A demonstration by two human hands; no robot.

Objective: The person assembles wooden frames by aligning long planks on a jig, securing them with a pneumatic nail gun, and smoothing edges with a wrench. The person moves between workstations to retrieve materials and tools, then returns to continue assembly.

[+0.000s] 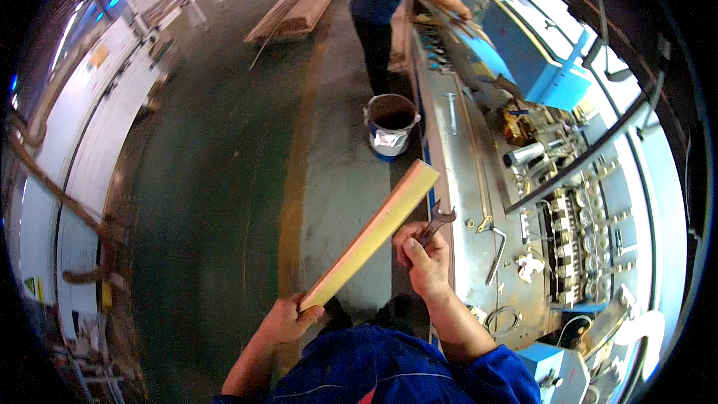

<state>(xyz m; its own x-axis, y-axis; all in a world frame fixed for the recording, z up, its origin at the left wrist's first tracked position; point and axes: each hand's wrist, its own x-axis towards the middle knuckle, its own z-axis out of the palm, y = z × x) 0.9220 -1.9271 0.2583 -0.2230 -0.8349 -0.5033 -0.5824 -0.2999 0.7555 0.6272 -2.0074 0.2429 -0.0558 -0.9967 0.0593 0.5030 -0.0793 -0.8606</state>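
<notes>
Hands — left [288, 319] wooden strip [372, 234] | right [426, 254] wrench [436, 222] | bucket [390, 125] ahead

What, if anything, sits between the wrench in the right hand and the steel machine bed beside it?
Nothing visible does. The right hand grips the wrench right at the edge of the machine bed. The wooden strip held by the left hand lies on the wrench's other side.

Wrench [436, 223] handle buried inside right hand [426, 258]; plank [374, 232] near end covered by left hand [288, 319]. Co-worker [389, 0] cut off above shoulders. Machine [568, 202] parts too small to identify.
</notes>
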